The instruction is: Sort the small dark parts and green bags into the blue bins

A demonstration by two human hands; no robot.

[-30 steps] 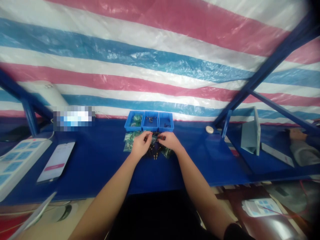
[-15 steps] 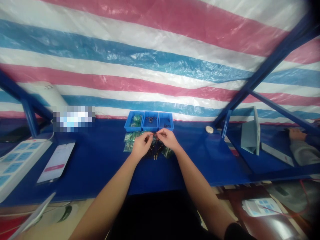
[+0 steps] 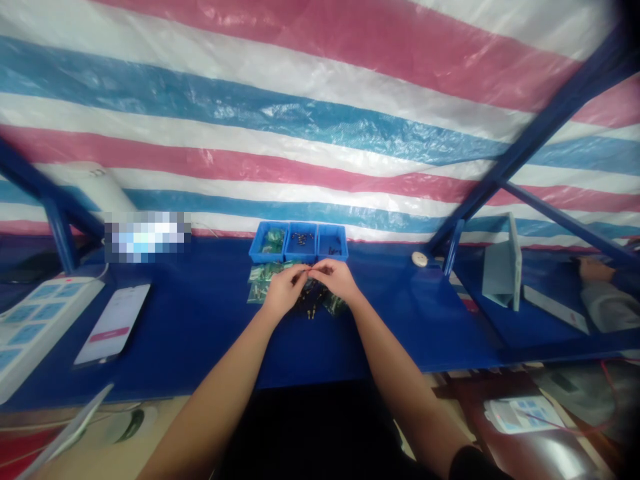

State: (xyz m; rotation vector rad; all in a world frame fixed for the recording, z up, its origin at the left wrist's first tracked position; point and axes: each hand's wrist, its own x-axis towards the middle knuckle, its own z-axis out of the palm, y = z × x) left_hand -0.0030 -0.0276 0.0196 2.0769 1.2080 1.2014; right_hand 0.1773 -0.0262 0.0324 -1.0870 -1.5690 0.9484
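Note:
My left hand (image 3: 286,288) and my right hand (image 3: 336,277) meet fingertip to fingertip above the blue table. Both are closed in a pinch; whatever sits between the fingers is too small to make out. Beneath them lies a pile of small dark parts with brass-coloured ends (image 3: 311,311), partly covered by the hands. Small clear bags with greenish contents (image 3: 259,291) lie beside my left hand, and another such bag (image 3: 335,305) is under my right wrist. Just beyond stand three joined blue bins: a left bin (image 3: 255,249) with bagged pieces, a middle bin (image 3: 300,257) and a right bin (image 3: 341,257) with small dark parts.
On the left are a phone (image 3: 113,325) and a white power strip (image 3: 47,320). A round whitish object (image 3: 419,259) lies right of the bins. Further right stand a tablet in a case (image 3: 501,267) and another person's hand (image 3: 595,270). Blue frame bars (image 3: 453,247) rise at both sides.
My fingertips have come closer together, the right hand shifting slightly left and down. The bins, bags and pile stay where they were.

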